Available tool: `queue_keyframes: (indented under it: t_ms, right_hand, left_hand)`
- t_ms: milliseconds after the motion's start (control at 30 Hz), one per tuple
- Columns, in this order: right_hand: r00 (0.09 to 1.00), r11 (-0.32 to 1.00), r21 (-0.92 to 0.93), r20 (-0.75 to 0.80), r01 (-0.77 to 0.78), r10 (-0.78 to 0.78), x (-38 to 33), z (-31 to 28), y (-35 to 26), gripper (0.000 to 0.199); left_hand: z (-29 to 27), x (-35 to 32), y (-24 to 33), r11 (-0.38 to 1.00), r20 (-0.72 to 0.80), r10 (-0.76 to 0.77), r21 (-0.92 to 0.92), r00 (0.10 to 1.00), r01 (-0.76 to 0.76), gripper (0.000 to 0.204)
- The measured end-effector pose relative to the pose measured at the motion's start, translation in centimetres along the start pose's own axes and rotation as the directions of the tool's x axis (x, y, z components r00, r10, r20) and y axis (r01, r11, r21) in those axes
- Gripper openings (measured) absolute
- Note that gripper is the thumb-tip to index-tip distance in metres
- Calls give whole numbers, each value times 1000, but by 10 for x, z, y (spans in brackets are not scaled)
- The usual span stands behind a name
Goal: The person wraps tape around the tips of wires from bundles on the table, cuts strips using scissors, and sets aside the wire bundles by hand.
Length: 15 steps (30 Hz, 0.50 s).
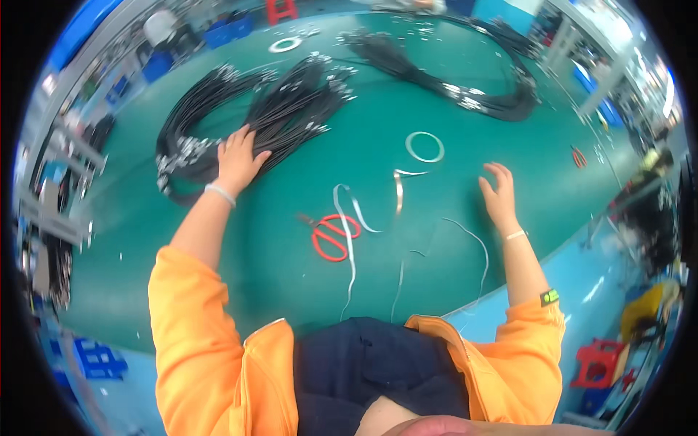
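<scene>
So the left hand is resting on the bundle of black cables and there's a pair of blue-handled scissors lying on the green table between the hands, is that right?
Not quite: the scissors have red handles, not blue, as the head view shows. The rest holds: the left hand rests on the bundle of black cables, and the scissors lie on the green table between it and the right hand.

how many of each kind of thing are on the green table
black cable bundles: 2, the other at
red-handled scissors: 2, a smaller pair at
tape rolls: 2, the other at
loose strip lengths: uncountable
total: 6
</scene>
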State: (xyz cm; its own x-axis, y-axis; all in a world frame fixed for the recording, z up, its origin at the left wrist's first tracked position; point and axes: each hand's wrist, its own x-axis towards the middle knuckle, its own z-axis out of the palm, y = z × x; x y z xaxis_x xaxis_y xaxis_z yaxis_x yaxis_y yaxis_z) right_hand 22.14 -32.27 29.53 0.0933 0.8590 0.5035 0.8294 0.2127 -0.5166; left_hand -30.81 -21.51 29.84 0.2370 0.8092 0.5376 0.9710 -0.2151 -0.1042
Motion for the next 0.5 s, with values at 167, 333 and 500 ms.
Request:
queue_keyframes:
  t_ms: [167,333,500]
  right_hand:
    - [993,997,-63,111,49,-42,-21,-15,-21,24]
    - [968,980,-88,195,179,-160,-36,-19,-57,20]
    - [940,959,-70,231,273,-251,-46,-24,-85,16]
  left_hand:
    - [-20,-1,-19,985,35,169,-41,985,-167,46]
    - [-20,-1,-50,959,198,269,34,943,-281,36]
    - [-43,17,-58,937,245,294,115,924,-329,27]
